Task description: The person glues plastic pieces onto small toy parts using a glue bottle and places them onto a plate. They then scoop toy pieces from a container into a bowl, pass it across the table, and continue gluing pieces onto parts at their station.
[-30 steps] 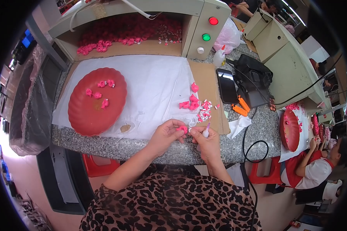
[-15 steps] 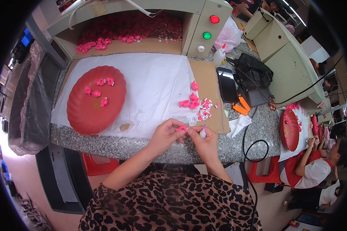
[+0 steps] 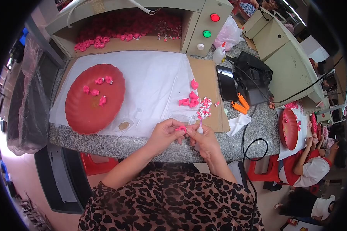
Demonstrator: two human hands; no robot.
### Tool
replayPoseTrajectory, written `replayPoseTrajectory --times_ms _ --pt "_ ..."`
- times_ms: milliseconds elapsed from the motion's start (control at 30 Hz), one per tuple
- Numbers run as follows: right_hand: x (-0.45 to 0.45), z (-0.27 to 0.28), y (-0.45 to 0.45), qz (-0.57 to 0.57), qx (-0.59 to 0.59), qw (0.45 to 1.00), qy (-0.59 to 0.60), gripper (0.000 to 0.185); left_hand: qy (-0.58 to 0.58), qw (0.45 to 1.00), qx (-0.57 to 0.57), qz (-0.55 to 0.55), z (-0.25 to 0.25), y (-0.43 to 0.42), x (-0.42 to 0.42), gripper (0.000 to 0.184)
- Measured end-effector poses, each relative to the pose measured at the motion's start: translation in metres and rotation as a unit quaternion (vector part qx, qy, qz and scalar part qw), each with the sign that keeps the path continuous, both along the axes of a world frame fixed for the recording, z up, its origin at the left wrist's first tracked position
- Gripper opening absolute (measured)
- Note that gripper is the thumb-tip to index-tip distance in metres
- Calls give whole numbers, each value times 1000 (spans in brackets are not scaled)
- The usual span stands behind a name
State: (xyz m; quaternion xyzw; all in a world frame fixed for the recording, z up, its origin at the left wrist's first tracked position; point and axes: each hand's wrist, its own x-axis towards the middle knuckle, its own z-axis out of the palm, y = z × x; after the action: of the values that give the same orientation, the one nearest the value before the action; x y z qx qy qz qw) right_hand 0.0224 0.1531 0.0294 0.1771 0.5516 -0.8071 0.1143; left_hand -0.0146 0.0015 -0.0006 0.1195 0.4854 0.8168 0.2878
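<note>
Just over the counter's front edge, my left hand (image 3: 162, 135) pinches a small pink piece (image 3: 182, 128) between thumb and fingers. My right hand (image 3: 207, 141) is closed round a small white bottle (image 3: 200, 130) with a thin nozzle pointing away from me. The right thumb and fingertip also meet the pink piece; whether something tiny sits between them I cannot make out. Beyond the right hand lies a heap of small white-and-pink bits (image 3: 204, 108). Several loose pink pieces (image 3: 193, 96) rest beside it on white paper. A red scalloped plate (image 3: 77, 111) at left carries several pink pieces.
A lit machine housing (image 3: 196, 38) holds many pink pieces at the back. Right of the paper are a phone (image 3: 227, 83), a black bag (image 3: 254, 73), orange clips (image 3: 241, 104), a crumpled tissue (image 3: 239, 124) and a cable. A co-worker (image 3: 312, 169) sits at far right.
My right hand has turned a little and the bottle has tilted, its nozzle now nearer the left. The left hand keeps the pink piece almost in place. The view has shifted slightly.
</note>
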Motion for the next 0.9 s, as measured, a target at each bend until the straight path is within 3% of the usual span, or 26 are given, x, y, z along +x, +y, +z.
replayPoseTrajectory --times_ms 167,267,333,433,533,767,900 --pt "3 6 -1 -17 -122 990 -66 14 -9 1000 15 -10 1 1 -2 24" --pt "3 -2 0 -23 -136 990 -41 14 59 998 -16 6 4 2 1 28" --pt "4 2 -1 -27 -116 993 -24 13 89 978 -186 -25 15 0 2 26" --pt "7 4 -5 -35 -95 995 -7 13 4 989 -115 -92 25 -3 4 26" --pt "8 2 -8 -38 -83 996 -14 14 33 996 -43 -73 14 4 7 29" --pt "13 1 -15 -40 -69 997 -2 15 6 996 -21 -92 11 4 11 29" --pt "15 -5 -22 -47 -47 997 43 15 37 997 -36 -60 16 9 14 19"
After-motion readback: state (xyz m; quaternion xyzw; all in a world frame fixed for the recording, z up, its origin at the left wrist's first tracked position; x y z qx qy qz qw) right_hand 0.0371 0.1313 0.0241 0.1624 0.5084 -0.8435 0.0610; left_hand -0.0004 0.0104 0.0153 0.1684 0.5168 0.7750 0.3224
